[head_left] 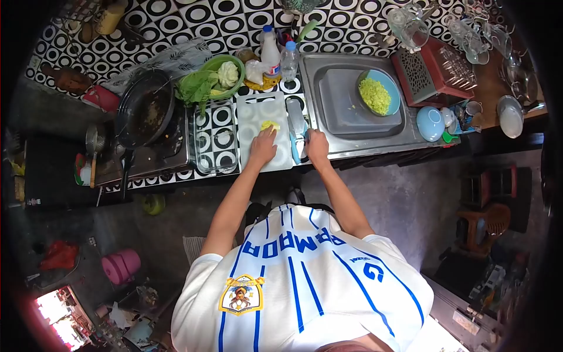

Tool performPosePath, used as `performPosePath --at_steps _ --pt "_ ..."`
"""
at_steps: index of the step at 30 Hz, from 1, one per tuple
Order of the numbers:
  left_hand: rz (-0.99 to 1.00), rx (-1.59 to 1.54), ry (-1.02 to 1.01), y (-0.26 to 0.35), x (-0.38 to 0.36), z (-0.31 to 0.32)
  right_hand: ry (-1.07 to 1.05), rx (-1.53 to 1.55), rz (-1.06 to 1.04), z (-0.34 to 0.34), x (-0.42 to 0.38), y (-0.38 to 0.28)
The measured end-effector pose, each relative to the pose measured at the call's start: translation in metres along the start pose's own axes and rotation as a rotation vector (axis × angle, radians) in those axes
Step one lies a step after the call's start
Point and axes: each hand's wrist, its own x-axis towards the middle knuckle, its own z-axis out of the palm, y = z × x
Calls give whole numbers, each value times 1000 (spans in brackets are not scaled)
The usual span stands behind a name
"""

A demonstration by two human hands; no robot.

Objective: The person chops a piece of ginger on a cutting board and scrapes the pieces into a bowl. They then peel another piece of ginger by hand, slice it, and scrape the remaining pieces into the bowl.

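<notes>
My left hand point(264, 148) is closed over a small pale yellow-green vegetable piece point(270, 125) on the translucent white cutting board point(254, 108). To its right, my right hand point(317, 145) is curled around what looks like a blue-handled knife, mostly hidden by the fingers. Beside that hand, on the tiled counter, lies a broad metal blade point(297, 115), with a blue handle point(294, 151) below it. A rectangular glass dish point(216, 166) sits against the left side of the board. Behind the board, a green bowl point(236, 66) holds leafy greens point(196, 87) and a pale cabbage-like head point(228, 75).
A blue bowl point(393, 97) of shredded yellow-green vegetable point(374, 96) rests in the steel sink area point(316, 64) at right. Bottles point(270, 53) stand behind the board. A dark wok point(143, 111) sits on the stove at left, its handle point(125, 170) reaching past the front edge.
</notes>
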Motion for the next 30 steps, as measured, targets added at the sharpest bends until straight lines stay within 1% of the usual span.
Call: performPosePath --at_steps 4,8,10,11,13,14,17,18,20,21,22,23,25,26,28,29,30 --pt "-162 12 -3 20 -7 4 -29 -25 -43 6 -5 3" --pt "-253 -12 70 24 -9 4 -124 -47 22 12 -5 3" --pt "-245 -19 102 15 -12 2 -145 -41 39 10 0 0" --pt "-235 -24 118 10 -11 1 -135 8 80 9 1 0" --pt "-131 -55 149 -2 -9 -3 -110 99 164 -1 6 -1" --pt "-78 -72 164 -8 -7 -5 -92 128 137 0 8 3" --pt "47 -41 114 -19 -2 0 19 368 27 16 15 15" --pt "40 -28 59 -18 -4 0 144 297 -79 15 12 11" --pt "31 -2 -43 -14 -4 -1 -24 533 90 14 7 1" --pt "13 -15 -28 -13 -4 -1 -109 648 174 10 4 -9" --pt "-3 -26 -12 -12 -3 -3 -170 641 210 12 -2 -16" --pt "-19 -38 0 -11 -4 -4 -5 584 56 37 -8 -12" --pt "-122 -112 44 -16 4 13 -85 561 161 41 -22 -29" --pt "-176 -148 67 -21 8 22 -78 560 146 40 -26 -35" --pt "-232 -214 179 -20 9 19 -64 560 118 39 -32 -47" --pt "-259 -249 233 -20 9 18 -90 594 129 38 -35 -52" --pt "-242 -264 223 -17 5 9 -116 626 141 28 -37 -59"
